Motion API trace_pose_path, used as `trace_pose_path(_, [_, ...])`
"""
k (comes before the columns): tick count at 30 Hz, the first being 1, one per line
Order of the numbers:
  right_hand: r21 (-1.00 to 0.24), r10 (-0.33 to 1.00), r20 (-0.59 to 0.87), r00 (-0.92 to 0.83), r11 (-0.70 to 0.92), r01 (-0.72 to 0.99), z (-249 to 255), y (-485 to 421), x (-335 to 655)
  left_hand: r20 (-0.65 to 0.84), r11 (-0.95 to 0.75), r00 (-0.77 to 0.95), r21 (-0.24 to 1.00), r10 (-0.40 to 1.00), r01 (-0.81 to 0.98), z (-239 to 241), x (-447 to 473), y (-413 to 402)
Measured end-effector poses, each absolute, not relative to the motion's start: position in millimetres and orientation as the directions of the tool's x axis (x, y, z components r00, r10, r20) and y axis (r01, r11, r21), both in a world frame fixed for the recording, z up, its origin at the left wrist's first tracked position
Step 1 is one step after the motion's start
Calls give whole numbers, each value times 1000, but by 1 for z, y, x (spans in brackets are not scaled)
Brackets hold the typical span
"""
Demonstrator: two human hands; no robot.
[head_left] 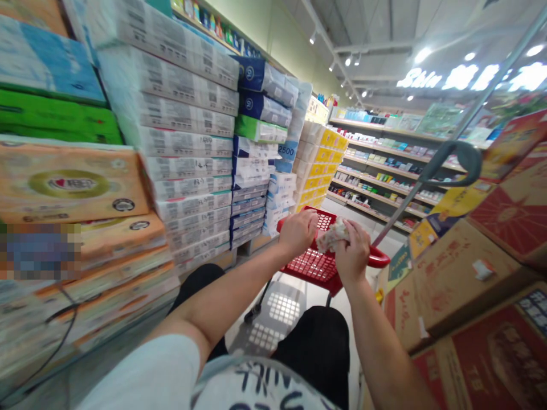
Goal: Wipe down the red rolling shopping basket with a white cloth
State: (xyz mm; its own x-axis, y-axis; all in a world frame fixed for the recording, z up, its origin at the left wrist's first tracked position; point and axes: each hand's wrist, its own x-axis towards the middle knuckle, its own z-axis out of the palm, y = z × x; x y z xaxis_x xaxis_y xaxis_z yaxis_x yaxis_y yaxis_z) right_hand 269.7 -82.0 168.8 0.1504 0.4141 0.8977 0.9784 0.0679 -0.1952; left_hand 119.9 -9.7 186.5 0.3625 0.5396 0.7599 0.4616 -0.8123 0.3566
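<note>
A small red shopping cart (314, 265) with a mesh basket stands in front of me, seen from above. My left hand (300, 232) is closed around the left part of its red handle (378, 257). Over the right part of the handle, my right hand (354, 250) is closed on a crumpled whitish bundle (332, 236) with pinkish patches. Whether this is cloth, paper or a wrapper I cannot tell. The bundle lies between my two hands and covers part of the handle. It also hides whether my right fingers touch the bar.
Tall stacks of packaged tissues (188, 142) line the left side, with orange packs (72, 179) nearest. Cardboard boxes (474, 267) are piled close on the right, near a slanted pole with a grey loop (465, 162). Stocked shelves (384, 151) stand ahead across the pale floor (284, 307).
</note>
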Motion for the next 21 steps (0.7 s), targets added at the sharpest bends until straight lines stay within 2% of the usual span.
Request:
trace_pose_path(2, [-127,572,811,125,-37,991,175,-84,271,724,-747,405,224,558,626,183,118,10])
trace_pose_path(4, [-60,729,679,86,-62,996,173,-84,264,622,-724,542,60,566,687,173,119,27])
trace_pose_path(6, [-28,809,585,62,-56,998,169,-82,254,602,-710,558,21,571,704,162,121,35])
trace_pose_path(9, [30,865,497,70,-98,995,176,-70,244,657,-703,527,5,539,712,150,124,36])
trace_pose_path(14, [207,978,186,94,-133,969,204,-37,250,725,-701,486,-5,488,713,148,127,29])
trace_pose_path(16, [209,964,230,130,-179,961,200,-31,250,734,-700,473,5,488,714,147,128,28])
trace_pose_path(18, [161,888,439,136,-227,960,184,-34,246,747,-696,451,21,488,718,146,128,28])
trace_pose_path(20, [112,744,662,93,-220,969,168,-41,239,758,-692,433,34,488,721,145,127,28])
trace_pose_path(21, [101,698,713,75,-209,973,164,-43,237,757,-696,435,35,487,718,145,126,28])
